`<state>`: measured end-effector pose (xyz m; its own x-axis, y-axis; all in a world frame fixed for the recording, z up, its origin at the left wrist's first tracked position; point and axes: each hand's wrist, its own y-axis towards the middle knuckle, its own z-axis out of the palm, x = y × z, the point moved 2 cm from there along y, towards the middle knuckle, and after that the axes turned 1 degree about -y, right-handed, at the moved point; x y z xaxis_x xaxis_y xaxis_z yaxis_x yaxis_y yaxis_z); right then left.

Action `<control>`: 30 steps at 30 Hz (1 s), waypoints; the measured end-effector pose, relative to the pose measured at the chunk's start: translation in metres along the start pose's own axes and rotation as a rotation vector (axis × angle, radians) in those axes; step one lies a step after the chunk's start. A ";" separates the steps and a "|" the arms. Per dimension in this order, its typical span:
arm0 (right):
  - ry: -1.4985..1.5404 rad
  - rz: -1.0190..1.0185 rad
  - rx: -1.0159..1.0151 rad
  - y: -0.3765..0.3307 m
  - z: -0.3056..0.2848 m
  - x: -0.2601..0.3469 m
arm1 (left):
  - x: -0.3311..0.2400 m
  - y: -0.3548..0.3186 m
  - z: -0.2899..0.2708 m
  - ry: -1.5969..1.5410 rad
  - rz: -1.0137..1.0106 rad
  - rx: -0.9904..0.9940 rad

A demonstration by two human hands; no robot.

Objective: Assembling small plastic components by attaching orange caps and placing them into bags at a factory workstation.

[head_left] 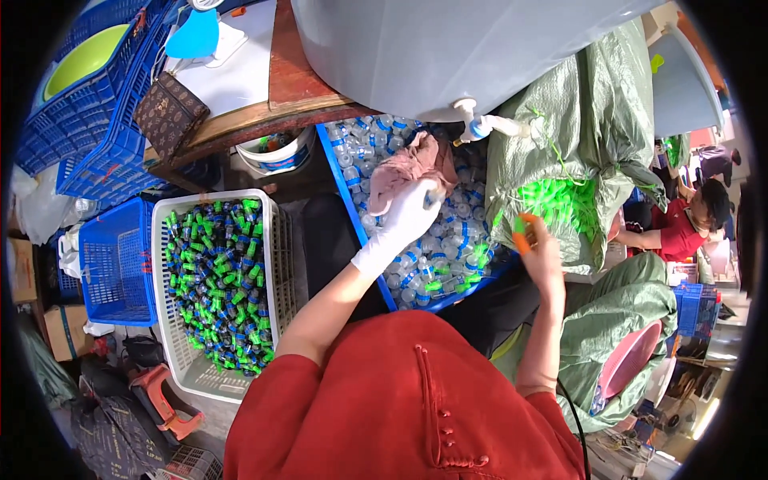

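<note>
My left hand (414,214), in a white glove, is closed over a blue crate (344,186). Something small and bluish shows at its fingertips, too small to name. Against this hand lies a crumpled pink cloth (408,166). Small clear bottles (436,244) with blue bands fill the crate, a few bright green parts among them. To the right, my right hand (544,254) has orange covers on its fingers, which pinch a small green plastic piece (520,227). It is beside the mouth of a green woven sack (520,164) holding bright green plastic pieces (560,200).
At left stands a white basket (270,240) of dark bottles with green tops. A large grey tank (400,56) with a white tap (484,126) overhangs the crate. Blue baskets (118,260) and a red stool (166,402) are further left. Another person (680,228) sits at far right.
</note>
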<state>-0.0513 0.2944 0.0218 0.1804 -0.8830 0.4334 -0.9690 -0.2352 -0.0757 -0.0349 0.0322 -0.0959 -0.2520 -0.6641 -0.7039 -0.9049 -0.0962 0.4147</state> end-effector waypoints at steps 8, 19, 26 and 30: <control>0.343 -0.270 -0.243 0.042 -0.061 0.093 | -0.059 0.068 -0.083 -0.531 -0.300 -0.050; 0.455 -0.279 -0.211 0.092 -0.029 0.108 | -0.047 0.072 -0.074 -0.438 -0.234 -0.082; 0.459 -0.276 -0.222 0.096 -0.025 0.103 | -0.039 0.070 -0.069 -0.518 -0.196 -0.150; 0.463 -0.295 -0.223 0.096 -0.025 0.102 | -0.040 0.070 -0.073 -0.480 -0.248 -0.068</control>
<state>-0.1298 0.1920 0.0812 0.4041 -0.5124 0.7577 -0.9101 -0.3085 0.2767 -0.0633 -0.0021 0.0041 -0.1765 -0.2032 -0.9631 -0.9368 -0.2655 0.2277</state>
